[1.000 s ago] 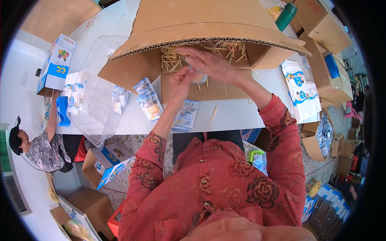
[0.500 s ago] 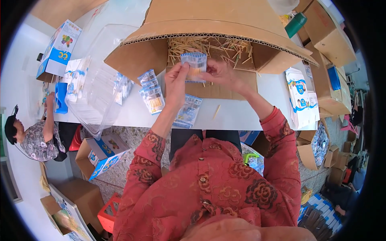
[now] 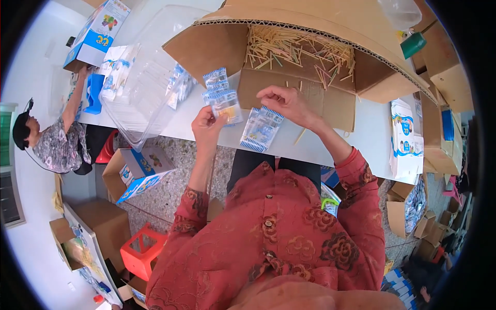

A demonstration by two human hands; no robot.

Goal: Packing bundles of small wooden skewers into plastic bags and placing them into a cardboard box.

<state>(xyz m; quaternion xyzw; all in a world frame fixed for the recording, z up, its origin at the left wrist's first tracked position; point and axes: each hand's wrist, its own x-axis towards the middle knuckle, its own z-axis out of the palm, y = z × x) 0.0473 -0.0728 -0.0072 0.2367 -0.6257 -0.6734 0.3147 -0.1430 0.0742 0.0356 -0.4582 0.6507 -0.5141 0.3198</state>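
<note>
Both hands have dropped away from the box mouth since half a second ago, and the packet has gone from up between them to the left one alone. Left hand (image 3: 206,125) is closed, pinching a small clear packet (image 3: 226,106) by its lower corner, held upright just above the desk (image 3: 181,116) edge so its face is readable. Right hand (image 3: 285,102) is loosely curled, fingers bent; it may pinch a stick, cannot tell from here. It hovers over the flap of the big cardboard box (image 3: 320,46), which lies on its side so the loose wooden sticks (image 3: 294,49) are within reach. Flat blue-edged packets (image 3: 261,129) lie on the desk just under that hand. Clear plastic tray (image 3: 139,82) sits to the left; another person (image 3: 51,139) works at the far end.
</note>
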